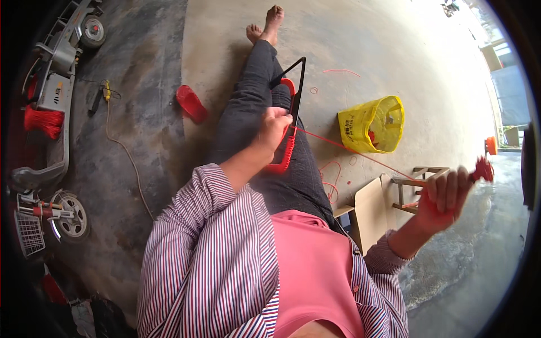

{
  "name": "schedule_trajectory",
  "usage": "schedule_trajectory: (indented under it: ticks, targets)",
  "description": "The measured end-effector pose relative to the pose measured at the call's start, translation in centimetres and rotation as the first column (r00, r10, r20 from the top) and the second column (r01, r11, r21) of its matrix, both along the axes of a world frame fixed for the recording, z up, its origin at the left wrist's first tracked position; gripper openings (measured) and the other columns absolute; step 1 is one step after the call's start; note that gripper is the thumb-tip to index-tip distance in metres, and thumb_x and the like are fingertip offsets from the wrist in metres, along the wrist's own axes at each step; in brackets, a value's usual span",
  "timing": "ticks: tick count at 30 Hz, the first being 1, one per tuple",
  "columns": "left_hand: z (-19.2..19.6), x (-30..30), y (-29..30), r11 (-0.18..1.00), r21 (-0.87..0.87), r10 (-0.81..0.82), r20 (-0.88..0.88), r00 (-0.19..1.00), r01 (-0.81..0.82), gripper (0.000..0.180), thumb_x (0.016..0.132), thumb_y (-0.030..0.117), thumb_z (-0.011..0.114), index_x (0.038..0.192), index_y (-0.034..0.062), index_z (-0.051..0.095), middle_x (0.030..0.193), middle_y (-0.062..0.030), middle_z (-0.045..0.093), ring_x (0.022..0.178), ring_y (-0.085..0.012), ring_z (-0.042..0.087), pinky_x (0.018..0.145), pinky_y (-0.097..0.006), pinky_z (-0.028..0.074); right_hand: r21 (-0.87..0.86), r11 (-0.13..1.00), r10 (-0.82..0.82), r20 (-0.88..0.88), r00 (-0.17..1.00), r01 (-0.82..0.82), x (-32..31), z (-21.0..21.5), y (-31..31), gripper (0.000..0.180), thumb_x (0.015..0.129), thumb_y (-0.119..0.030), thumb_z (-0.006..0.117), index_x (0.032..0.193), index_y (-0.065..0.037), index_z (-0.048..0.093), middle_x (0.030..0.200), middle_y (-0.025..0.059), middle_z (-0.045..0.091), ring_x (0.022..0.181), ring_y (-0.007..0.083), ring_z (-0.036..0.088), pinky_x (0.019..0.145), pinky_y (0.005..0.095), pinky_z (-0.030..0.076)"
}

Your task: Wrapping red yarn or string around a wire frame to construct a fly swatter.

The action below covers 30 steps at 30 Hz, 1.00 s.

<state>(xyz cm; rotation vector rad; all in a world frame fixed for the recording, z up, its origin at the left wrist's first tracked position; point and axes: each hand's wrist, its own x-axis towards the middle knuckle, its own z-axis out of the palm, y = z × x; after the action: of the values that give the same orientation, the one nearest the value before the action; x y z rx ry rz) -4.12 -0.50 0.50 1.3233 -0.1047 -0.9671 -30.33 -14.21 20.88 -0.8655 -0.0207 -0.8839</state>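
Over my outstretched legs (248,96), my left hand (274,130) is closed around a black angular frame (303,79). Red cord is wound in tight turns along part of it (289,149), and red also covers a stretch near its far side. From the frame a single red cord (383,164) runs taut to the right. My right hand (445,200), raised out to the side, is a fist around that cord. A bunched red end (483,170) sticks out beyond its fingers, slightly blurred. My left fingers hide part of the frame.
To the right stand a yellow bag (352,127) with red bits inside, an open cardboard box (372,211) and a small wooden stool (401,194). Loose red cord (337,174) lies near my thigh. A red slipper (191,103), a cable (125,147) and a parked vehicle (62,90) are left.
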Motion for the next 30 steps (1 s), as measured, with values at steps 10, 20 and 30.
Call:
schedule_trajectory:
  ticks: [10, 20, 30]
  targets:
    - [-0.6, 0.3, 1.0, 0.985, -0.128, -0.145, -0.288, 0.946, 0.112, 0.039, 0.062, -0.002, 0.053, 0.101, 0.0033, 0.049, 0.084, -0.0020, 0.053, 0.073, -0.0124, 0.050, 0.072, -0.022, 0.041, -0.120, 0.863, -0.474, -0.529, 0.704, 0.490, -5.9, -4.8, 0.2, 0.011, 0.095, -0.011, 0.046, 0.094, -0.001, 0.050, 0.053, -0.0032, 0.030, 0.040, 0.0049, 0.023, 0.037, 0.0221, 0.020]
    - [-0.5, -0.4, 1.3, 0.988, -0.123, -0.128, -0.280, 0.952, 0.096, 0.041, 0.060, -0.005, 0.051, 0.100, 0.0032, 0.050, 0.088, -0.0027, 0.052, 0.078, -0.0127, 0.050, 0.074, -0.023, 0.042, -0.017, 0.889, -0.394, -0.539, 0.745, 0.458, -7.9, -9.1, -1.5, 0.009, 0.095, -0.013, 0.047, 0.092, -0.004, 0.051, 0.053, -0.0045, 0.032, 0.040, 0.0029, 0.023, 0.034, 0.0205, 0.020]
    - [7.5, -4.2, 3.1, 0.907, 0.051, -0.157, 0.962, 0.224, 0.418, 0.026, 0.080, 0.015, 0.064, 0.105, 0.0059, 0.061, 0.100, -0.0094, 0.057, 0.103, -0.0220, 0.052, 0.093, -0.037, 0.039, 0.471, 0.823, 0.521, -0.402, 0.753, -0.317, 6.7, -15.3, 6.9, 0.039, 0.086, -0.038, 0.057, 0.101, -0.002, 0.053, 0.079, 0.0105, 0.059, 0.059, 0.0184, 0.056, 0.051, 0.0280, 0.044]
